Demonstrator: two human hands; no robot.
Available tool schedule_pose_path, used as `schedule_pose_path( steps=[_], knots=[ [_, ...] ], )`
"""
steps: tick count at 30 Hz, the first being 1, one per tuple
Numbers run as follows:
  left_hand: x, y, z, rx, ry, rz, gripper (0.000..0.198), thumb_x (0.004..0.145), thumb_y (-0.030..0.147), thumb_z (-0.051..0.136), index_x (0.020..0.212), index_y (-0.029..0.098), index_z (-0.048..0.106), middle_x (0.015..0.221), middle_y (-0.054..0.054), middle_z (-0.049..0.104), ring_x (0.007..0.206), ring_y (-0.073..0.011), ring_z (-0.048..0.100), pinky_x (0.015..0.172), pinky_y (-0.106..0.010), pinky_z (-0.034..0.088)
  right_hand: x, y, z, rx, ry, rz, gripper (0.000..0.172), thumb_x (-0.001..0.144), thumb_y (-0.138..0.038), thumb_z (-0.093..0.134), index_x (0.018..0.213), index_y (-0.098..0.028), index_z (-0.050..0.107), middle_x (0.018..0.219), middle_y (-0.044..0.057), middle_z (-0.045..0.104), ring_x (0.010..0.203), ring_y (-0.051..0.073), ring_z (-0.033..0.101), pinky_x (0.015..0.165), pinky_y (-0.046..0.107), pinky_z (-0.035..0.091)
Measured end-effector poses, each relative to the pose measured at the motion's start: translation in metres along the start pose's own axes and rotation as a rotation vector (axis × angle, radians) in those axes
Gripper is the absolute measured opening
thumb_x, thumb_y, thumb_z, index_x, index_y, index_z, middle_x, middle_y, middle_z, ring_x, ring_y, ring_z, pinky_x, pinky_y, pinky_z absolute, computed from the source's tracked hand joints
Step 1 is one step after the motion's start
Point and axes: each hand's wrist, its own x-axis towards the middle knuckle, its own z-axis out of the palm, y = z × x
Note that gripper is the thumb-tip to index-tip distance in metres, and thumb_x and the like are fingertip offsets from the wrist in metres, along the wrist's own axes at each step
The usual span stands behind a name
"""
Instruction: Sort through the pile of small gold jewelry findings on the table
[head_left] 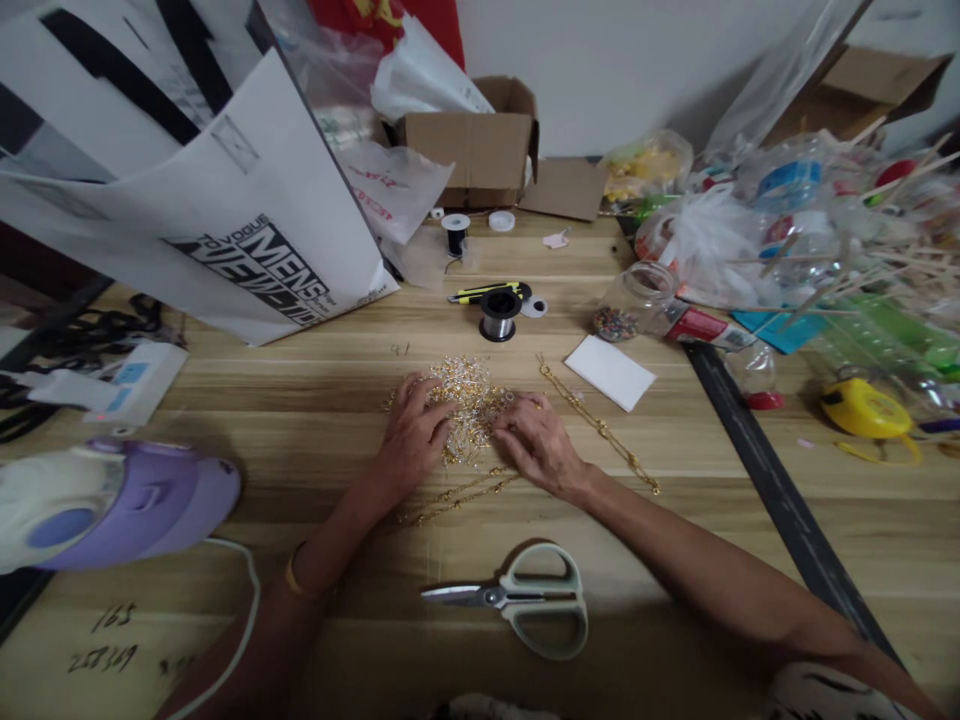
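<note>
A heap of small gold and clear beaded pieces (pixel 471 392) lies in the middle of the wooden table (pixel 315 400). My left hand (pixel 411 432) rests on the heap's left side with fingers curled into it. My right hand (pixel 536 440) presses on its right side, fingers bent among the pieces. Whether either hand pinches a piece is hidden by the fingers. A gold chain (pixel 600 425) runs diagonally to the right of my right hand. More gold chain (pixel 450 497) lies just below the hands.
Scissors (pixel 525 598) lie near the front edge. A wire spool (pixel 499 315), a yellow utility knife (pixel 486 292), a bead jar (pixel 628 302) and a white pad (pixel 609 372) sit behind. A purple appliance (pixel 112 500) is at left, bags and sticks at right.
</note>
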Motion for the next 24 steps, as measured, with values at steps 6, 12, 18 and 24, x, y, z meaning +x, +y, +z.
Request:
schedule_pose_path(
  steps=[6, 12, 18, 24],
  knots=[
    [-0.0013, -0.0014, 0.0012, 0.007, -0.039, 0.022, 0.025, 0.085, 0.016, 0.049, 0.102, 0.02, 0.066, 0.125, -0.008, 0.047, 0.127, -0.0275, 0.031, 0.108, -0.054, 0.029, -0.0003, -0.0003, -0.0002, -0.01, 0.002, -0.007, 0.007, 0.089, -0.017, 0.046, 0.088, -0.021, 0.051, 0.08, 0.002, 0.061, 0.076, 0.016, 0.056, 0.09, 0.04, 0.038],
    [0.0006, -0.0011, -0.0015, -0.006, 0.002, 0.017, 0.022, 0.084, 0.014, 0.049, 0.099, 0.018, 0.066, 0.122, -0.008, 0.049, 0.126, -0.0265, 0.032, 0.109, -0.052, 0.029, -0.0004, -0.001, -0.0006, -0.018, -0.006, -0.004, 0.007, 0.09, -0.017, 0.046, 0.087, -0.021, 0.051, 0.079, 0.002, 0.061, 0.076, 0.016, 0.055, 0.091, 0.04, 0.038],
    [0.0011, 0.0035, -0.0042, -0.047, 0.027, 0.025, 0.018, 0.084, 0.013, 0.051, 0.089, 0.016, 0.068, 0.12, -0.008, 0.051, 0.127, -0.0261, 0.032, 0.11, -0.048, 0.03, -0.0007, 0.0, 0.0001, -0.028, 0.004, -0.024, 0.007, 0.089, -0.016, 0.046, 0.088, -0.02, 0.051, 0.079, 0.002, 0.062, 0.075, 0.015, 0.055, 0.092, 0.039, 0.037],
    [0.001, 0.0029, -0.0025, -0.02, 0.033, 0.032, 0.017, 0.083, 0.012, 0.052, 0.084, 0.015, 0.069, 0.12, -0.009, 0.052, 0.126, -0.0276, 0.033, 0.109, -0.048, 0.032, -0.0006, -0.0002, -0.0002, -0.026, 0.007, -0.017, 0.006, 0.089, -0.016, 0.047, 0.086, -0.02, 0.051, 0.079, 0.001, 0.062, 0.076, 0.015, 0.055, 0.092, 0.039, 0.037]
  ],
)
